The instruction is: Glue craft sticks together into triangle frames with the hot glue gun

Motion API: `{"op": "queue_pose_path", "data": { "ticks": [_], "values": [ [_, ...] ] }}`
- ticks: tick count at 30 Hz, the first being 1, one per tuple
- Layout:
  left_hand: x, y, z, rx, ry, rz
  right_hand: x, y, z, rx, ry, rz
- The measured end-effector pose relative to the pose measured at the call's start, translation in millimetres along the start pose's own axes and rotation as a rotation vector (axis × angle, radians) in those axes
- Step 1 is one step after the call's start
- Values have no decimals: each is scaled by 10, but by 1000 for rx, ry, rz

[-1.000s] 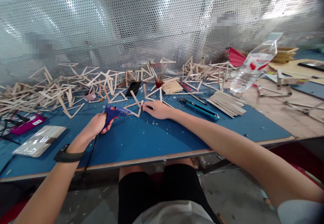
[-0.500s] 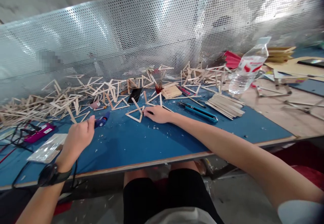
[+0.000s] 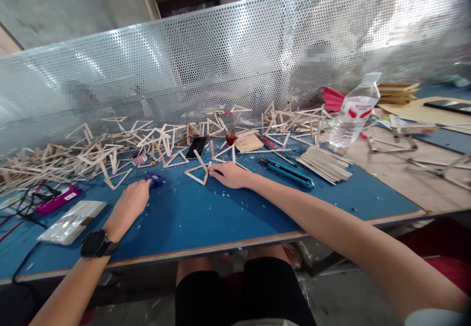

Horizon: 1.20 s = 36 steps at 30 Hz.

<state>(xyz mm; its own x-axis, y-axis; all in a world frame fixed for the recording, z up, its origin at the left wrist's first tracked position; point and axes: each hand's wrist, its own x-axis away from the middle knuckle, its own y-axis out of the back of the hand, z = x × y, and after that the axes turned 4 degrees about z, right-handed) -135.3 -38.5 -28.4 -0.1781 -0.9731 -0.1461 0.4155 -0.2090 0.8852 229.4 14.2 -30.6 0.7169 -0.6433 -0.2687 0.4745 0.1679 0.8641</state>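
Glue gun (image 3: 157, 180) left of the stick frame (image 3: 195, 178), cutter (image 3: 289, 173) and bottle (image 3: 353, 115) to the right, partition (image 3: 121, 80) behind.

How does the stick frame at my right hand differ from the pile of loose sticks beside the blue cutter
The stick frame has a few sticks set at angles, while the loose pile has many lying roughly side by side.
One of the frame's sticks rises upward; the pile's sticks lie flat.
The frame is at your right hand; no hand touches the pile.
Both are pale sticks on the blue surface.
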Motion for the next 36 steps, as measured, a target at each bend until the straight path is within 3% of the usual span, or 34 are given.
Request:
{"op": "queue_pose_path", "data": {
  "ticks": [3,7,10,14,19,26,36],
  "values": [
    [13,69,49,-10,3,43,1,25,20,-6,-3,-32],
    [21,448,-49,75,54,-66,-4,55,12,-36,29,-132],
    [-57,816,-329,362,-109,-165,8,88,2,-86,39,-147],
    [-295,1098,-744,675,-344,-78,55,144,2,-129,27,-154],
    [-537,1023,-976,885,-428,-90,107,191,61,-155,29,-176],
    [-529,798,-947,1199,-468,28,68,122,143,-245,33,-97],
    [-524,770,-966,1313,-490,206,69,102,291,-188,-45,-56]
  ]
}}
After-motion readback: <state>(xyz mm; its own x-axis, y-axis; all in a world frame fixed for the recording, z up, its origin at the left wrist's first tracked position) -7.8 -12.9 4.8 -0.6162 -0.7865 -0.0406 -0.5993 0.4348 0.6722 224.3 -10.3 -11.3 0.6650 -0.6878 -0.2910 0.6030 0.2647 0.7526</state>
